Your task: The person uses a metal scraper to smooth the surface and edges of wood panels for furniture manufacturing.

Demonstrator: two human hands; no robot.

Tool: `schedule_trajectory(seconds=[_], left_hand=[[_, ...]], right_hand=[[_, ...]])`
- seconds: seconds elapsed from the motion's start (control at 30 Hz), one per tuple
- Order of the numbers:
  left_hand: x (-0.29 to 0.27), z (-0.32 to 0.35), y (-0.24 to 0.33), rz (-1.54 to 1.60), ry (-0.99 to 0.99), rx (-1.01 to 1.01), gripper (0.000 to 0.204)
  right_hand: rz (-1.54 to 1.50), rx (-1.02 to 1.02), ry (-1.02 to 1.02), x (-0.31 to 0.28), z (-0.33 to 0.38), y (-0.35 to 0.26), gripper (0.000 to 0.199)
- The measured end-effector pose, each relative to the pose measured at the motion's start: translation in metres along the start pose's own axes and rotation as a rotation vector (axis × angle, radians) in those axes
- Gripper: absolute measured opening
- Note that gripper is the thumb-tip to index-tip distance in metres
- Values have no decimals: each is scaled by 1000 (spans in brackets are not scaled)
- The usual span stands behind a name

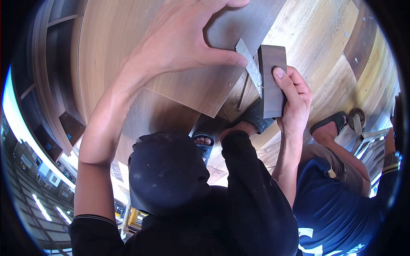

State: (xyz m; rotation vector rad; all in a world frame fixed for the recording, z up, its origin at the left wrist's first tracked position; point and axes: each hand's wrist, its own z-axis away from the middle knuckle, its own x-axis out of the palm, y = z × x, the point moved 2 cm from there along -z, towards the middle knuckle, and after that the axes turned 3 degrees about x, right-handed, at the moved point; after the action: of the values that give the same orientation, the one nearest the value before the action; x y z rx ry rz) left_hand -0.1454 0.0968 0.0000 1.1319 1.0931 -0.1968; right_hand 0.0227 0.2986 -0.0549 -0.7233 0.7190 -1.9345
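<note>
My right hand [294, 91] grips a short dark-brown wood-grain block [272, 96], its thumb lying on the broad face and its fingers curled round the right edge. Just left of the block a thin, pointed grey metal blade [251, 66] lies slanted, its lower tip close to the block's side. The tip of my left thumb meets the blade's edge or lies right beside it; I cannot tell which. My left hand [183, 40] is spread over a large wood-grain panel [188, 91], thumb well apart from the fingers, with some fingers cut off by the upper rim.
My dark-clothed knee [164, 170] and sandalled feet [204, 141] are below the panel. At the right crouches another person in a navy shirt [333, 200], near a caster wheel [356, 118]. Wood-look planks [320, 47] cover the surface beyond. Dark shelving [38, 72] stands left.
</note>
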Motion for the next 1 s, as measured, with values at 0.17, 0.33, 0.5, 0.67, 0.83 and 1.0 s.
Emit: schedule_trajectory(seconds=[0.17, 0.33, 0.5, 0.67, 0.83, 1.0], left_hand=[[9, -3, -1, -116, 8, 85, 85], [19, -15, -2, -90, 4, 49, 86], [18, -6, -1, -110, 26, 46, 85], [16, -3, -3, -72, 63, 70, 83], [18, -2, -2, -110, 103, 86, 80], [16, -1, -3, -38, 96, 69, 79]], right_hand=[[25, 29, 3, -9, 2, 4, 17], [3, 48, -3, -18, -10, -1, 18], [1, 24, 4, -13, -6, 1, 19], [45, 32, -1, -12, -3, -2, 20], [6, 5, -5, -10, -8, -2, 19], [-5, 43, -14, -9, -5, -2, 19]])
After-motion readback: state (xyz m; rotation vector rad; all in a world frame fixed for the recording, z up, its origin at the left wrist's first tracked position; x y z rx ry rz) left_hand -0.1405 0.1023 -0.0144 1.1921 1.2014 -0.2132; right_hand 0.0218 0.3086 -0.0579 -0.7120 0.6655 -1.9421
